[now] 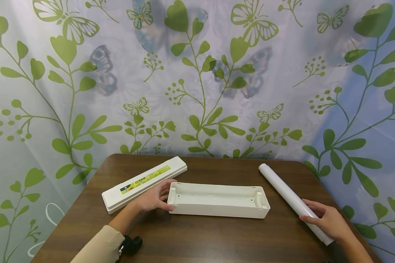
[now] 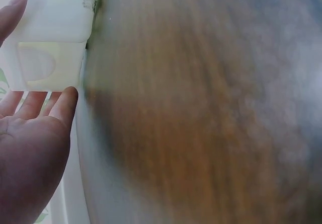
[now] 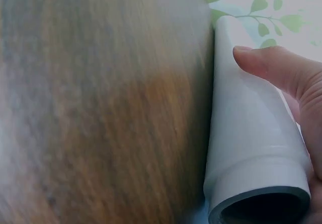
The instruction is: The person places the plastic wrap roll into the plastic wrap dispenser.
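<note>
A long, open white plastic box [image 1: 217, 210], hollow side up, lies in the middle of the table. My left hand [image 1: 155, 197] holds its left end, thumb at the near corner and fingers at the far side. In the left wrist view, those fingertips touch the edge of the box's end [image 2: 53, 65]. To the right, a white roll of what looks like plastic film [image 1: 284, 191] lies slantwise on the table. My right hand [image 1: 327, 219] grips it near its closer end. The right wrist view shows my thumb across the roll [image 3: 251, 118] and its hollow dark core.
A white lid [image 1: 113, 200] with a green and yellow label lies at the left, behind my left forearm. The brown wooden table [image 1: 224, 239] ends at a patterned curtain [image 1: 197, 91] behind it. A black strap device [image 1: 131, 244] sits on my left wrist.
</note>
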A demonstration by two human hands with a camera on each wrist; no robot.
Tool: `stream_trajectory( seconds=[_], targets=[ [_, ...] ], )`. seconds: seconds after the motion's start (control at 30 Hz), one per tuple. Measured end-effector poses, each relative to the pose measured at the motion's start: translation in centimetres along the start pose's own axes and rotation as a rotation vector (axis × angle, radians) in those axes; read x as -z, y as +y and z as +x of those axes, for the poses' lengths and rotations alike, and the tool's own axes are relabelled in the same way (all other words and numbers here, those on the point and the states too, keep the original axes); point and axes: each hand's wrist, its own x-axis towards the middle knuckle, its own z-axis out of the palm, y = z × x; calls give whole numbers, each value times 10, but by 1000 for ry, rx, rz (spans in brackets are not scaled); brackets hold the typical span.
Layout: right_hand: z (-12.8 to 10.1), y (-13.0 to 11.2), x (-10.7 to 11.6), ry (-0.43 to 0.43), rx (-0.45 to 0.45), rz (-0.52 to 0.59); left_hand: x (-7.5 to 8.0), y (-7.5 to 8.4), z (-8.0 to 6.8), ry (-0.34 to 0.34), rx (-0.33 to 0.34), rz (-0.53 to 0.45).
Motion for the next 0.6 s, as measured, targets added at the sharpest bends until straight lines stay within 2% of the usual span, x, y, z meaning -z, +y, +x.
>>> stream_trajectory(
  seconds=[0.6],
  targets=[
    [12,-9,-6,62,48,-52,0,3,-1,-1,9,35]
  ],
)
